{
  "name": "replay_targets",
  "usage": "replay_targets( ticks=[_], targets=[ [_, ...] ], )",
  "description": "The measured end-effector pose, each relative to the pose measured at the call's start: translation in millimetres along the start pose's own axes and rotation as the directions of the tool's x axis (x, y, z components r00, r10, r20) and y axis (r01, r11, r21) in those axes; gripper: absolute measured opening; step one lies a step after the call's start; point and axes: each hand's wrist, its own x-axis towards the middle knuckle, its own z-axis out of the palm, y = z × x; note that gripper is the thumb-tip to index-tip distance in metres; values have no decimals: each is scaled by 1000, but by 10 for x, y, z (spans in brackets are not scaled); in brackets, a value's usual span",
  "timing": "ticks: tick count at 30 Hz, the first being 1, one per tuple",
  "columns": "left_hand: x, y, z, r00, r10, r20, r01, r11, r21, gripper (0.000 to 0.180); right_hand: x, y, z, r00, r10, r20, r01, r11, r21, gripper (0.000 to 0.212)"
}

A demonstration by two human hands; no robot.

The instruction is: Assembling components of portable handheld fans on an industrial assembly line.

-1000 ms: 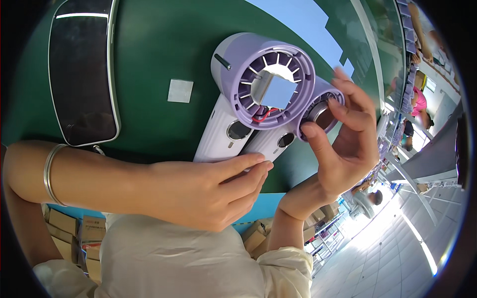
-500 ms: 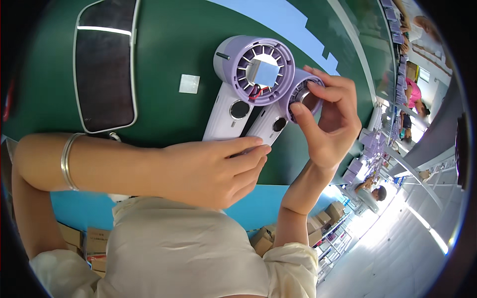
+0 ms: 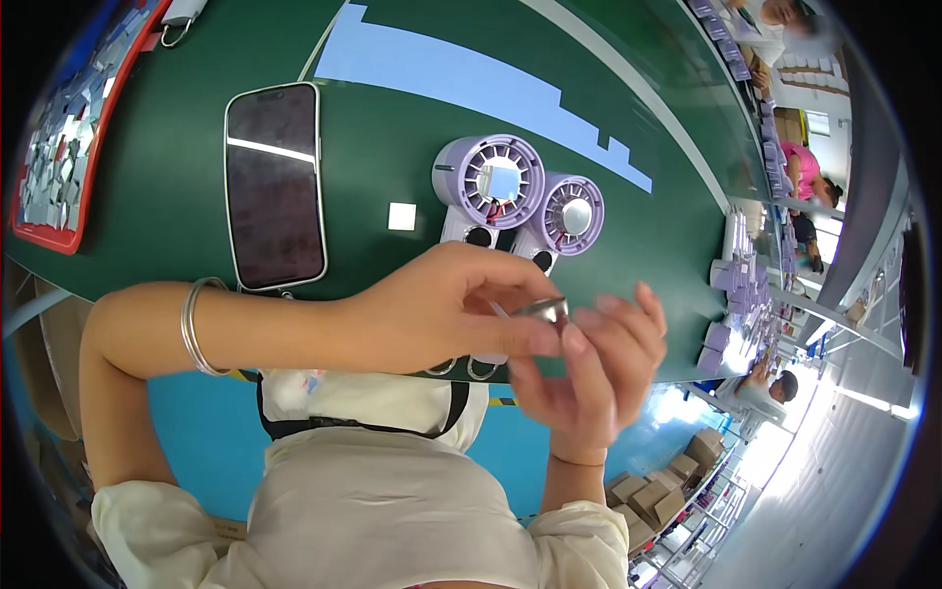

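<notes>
A small round shiny metal piece is pinched between thumb and fingers of my left hand, over the table's near edge. My right hand is beside it, thumb tip close against the piece. Its fingers are smeared by motion, so its grip is unclear. Just beyond the hands, two lilac-and-white handheld fans lie side by side: the larger fan on the left, the smaller fan on the right. Each has a vaned ring with a shiny centre; red wire shows in both. My left hand partly hides their handles.
Left of the fans lie a small pale square and a smartphone. A red tray of small shiny pieces stands at the far left. Light blue sheet covers part of the green table. Other people work at the right.
My right hand has come away from the smaller fan's head, toward me. My left hand has lifted off the fan handles. The metal piece is now between my hands; the view has shifted.
</notes>
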Motion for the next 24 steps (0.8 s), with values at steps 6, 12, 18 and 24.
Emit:
replay_targets(
  ticks=[6,12,18,24],
  targets=[
    [12,-65,53,996,92,-8,-92,975,-204,41,-32,-9,133,996,-8,-86,-6,988,-157,27],
    [-35,-50,105,984,137,-114,-161,959,-232,42,80,22,219,997,55,-54,-59,995,-78,29],
    [-129,-218,41,945,297,136,-307,666,680,23,342,375,273,938,345,-15,-326,898,294,38],
    [-99,-496,-11,726,471,501,-493,-150,857,15,543,424,462,945,197,261,-241,959,147,37]
  ],
)
